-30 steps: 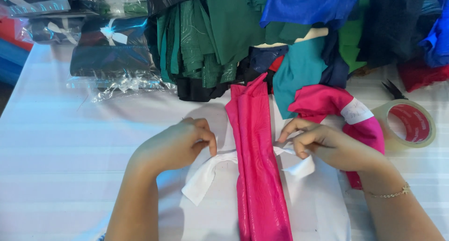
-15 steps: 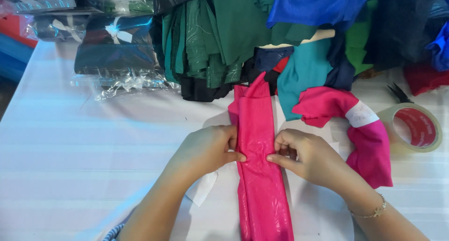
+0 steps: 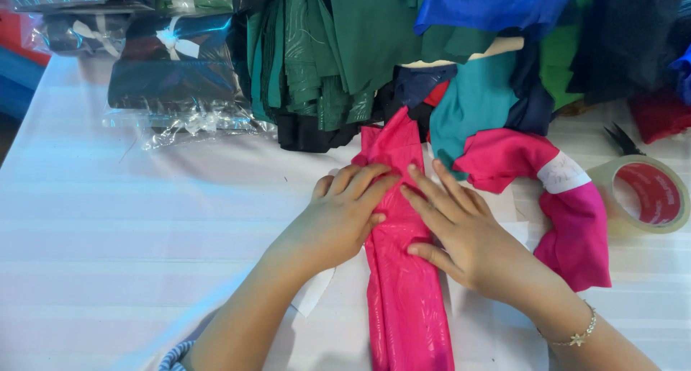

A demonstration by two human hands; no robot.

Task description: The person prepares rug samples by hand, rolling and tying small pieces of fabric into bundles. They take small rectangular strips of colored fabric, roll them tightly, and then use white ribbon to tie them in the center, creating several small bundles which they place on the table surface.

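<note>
Right now both hands lie flat on a long pink cloth (image 3: 403, 292) that is folded into a narrow strip and runs up and down the middle of the white table (image 3: 108, 227). It is bright pink and shiny, with a faint swirly pattern pressed into it, and its top end pokes up to a point near the pile of green cloth (image 3: 324, 47). Resting on its left edge is the left hand (image 3: 342, 216), with fingers spread out straight and gripping nothing. Facing it on the other edge, the right hand (image 3: 461, 238) is open and flat too, its thumb lying across the pink strip. Under the left wrist a bit of white strip (image 3: 314, 292) peeks out. Another pink cloth bundle (image 3: 568, 220) with a white band around it lies just to the right, and a roll of clear tape (image 3: 648, 195) sits beside that
</note>
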